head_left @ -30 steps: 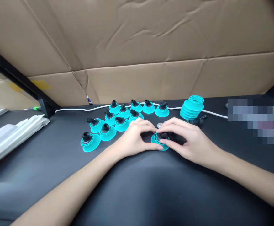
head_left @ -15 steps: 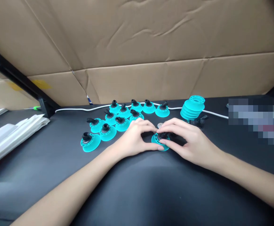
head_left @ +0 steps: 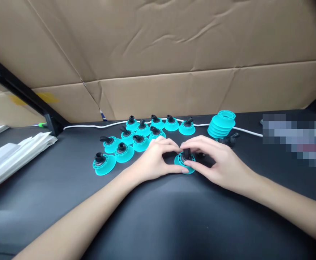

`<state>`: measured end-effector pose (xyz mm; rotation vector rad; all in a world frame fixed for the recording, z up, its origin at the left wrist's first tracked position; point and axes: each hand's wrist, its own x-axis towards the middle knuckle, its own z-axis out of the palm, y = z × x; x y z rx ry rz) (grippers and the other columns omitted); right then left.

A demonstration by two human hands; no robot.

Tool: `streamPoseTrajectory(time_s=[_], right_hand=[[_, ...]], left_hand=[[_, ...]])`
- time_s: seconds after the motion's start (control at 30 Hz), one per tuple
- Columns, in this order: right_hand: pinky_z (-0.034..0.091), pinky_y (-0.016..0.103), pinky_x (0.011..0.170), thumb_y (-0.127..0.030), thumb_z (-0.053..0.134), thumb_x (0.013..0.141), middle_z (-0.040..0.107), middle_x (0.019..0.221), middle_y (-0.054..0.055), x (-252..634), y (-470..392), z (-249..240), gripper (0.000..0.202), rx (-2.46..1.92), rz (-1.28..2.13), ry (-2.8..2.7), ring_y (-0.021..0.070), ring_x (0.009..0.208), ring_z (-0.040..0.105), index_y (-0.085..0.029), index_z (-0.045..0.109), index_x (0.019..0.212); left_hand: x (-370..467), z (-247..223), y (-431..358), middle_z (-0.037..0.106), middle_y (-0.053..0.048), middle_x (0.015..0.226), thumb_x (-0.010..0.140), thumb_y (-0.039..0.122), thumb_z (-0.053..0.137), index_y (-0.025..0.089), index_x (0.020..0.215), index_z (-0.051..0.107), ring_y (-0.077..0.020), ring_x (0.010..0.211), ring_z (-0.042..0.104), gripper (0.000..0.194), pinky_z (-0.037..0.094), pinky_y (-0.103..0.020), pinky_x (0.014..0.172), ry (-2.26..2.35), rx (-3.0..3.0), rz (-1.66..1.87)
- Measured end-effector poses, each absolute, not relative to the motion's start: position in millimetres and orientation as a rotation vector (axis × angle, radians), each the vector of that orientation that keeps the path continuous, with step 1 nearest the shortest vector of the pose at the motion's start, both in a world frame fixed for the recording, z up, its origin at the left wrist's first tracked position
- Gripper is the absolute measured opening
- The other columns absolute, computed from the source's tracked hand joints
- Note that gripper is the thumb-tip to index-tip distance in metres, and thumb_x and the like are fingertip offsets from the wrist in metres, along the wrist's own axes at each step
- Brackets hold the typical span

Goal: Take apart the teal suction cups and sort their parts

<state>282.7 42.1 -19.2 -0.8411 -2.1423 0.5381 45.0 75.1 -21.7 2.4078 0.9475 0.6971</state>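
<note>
A turquoise cone-shaped piece (head_left: 179,159) stands on the black table between my hands, with a black fitting (head_left: 187,154) upright in its middle. My left hand (head_left: 158,159) grips the piece's rim between thumb and fingers. Thumb and fingers of my right hand (head_left: 214,159) are closed around the black fitting. To the left, several similar turquoise pieces (head_left: 124,154) carry black fittings. Behind my right hand rises a stack of turquoise cones (head_left: 221,125), and small black parts (head_left: 230,140) lie by its base.
A white cable (head_left: 93,126) runs along the back of the table (head_left: 147,220), below a cardboard wall (head_left: 158,94). White papers (head_left: 14,159) lie at the left, near a black metal frame (head_left: 25,94). The right side has a blurred patch.
The black fitting between my hands now stands more upright, where it was tilted to the right before. My hands have hardly moved.
</note>
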Motion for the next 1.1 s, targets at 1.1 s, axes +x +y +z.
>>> streamPoseTrajectory(time_s=[1.1], right_hand=[[0.062, 0.044, 0.094, -0.018, 0.070, 0.099, 0.068, 0.123, 0.013, 279.3, 43.1, -22.7, 0.027, -0.769, 0.419, -2.224, 0.0260, 0.109, 0.070, -0.021, 0.070, 0.126]], left_hand=[[44.8, -20.3, 74.6, 0.076, -0.002, 0.107, 0.082, 0.047, 0.091, 0.026, 0.104, 0.080, -0.0231, 0.098, 0.062, 0.032, 0.044, -0.040, 0.098, 0.930, 2.387, 0.670]])
